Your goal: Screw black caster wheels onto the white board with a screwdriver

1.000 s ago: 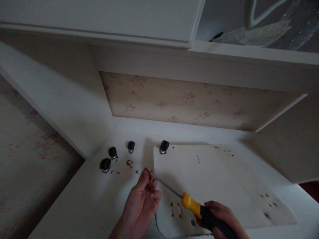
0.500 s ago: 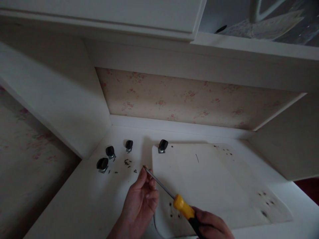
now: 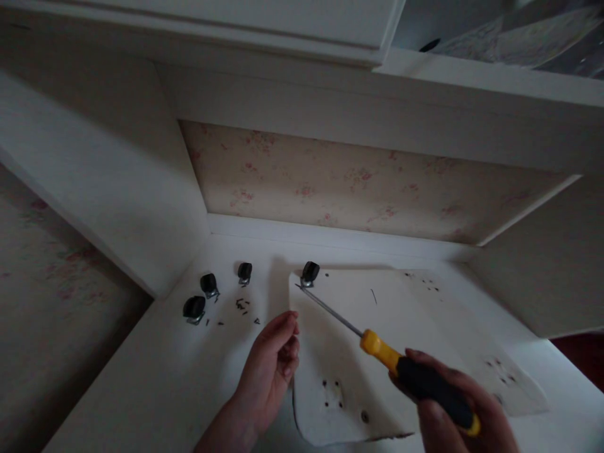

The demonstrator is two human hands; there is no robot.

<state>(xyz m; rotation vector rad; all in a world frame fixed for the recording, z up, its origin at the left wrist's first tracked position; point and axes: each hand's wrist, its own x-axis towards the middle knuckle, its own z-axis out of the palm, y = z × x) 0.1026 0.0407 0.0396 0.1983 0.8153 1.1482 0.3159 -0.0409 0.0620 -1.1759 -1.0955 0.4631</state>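
My right hand [image 3: 453,409] grips the black and yellow handle of a screwdriver [image 3: 377,345]. Its thin shaft points up and left, and the tip reaches the black caster wheel [image 3: 310,274] fixed at the far left corner of a white board [image 3: 401,327]. The board lies flat with screw holes near its corners. My left hand [image 3: 274,368] hovers at the board's left edge with fingers curled and pressed together; what they hold, if anything, is hidden.
Three loose black caster wheels [image 3: 207,292] and several small dark screws [image 3: 243,306] lie on the white surface left of the board. A floral-papered back wall [image 3: 353,185] and white side panels enclose the space. A shelf edge runs overhead.
The screwdriver tip has swung away from my left fingers, up and right to the mounted caster. My right hand rose and moved right. My left hand drew back slightly.
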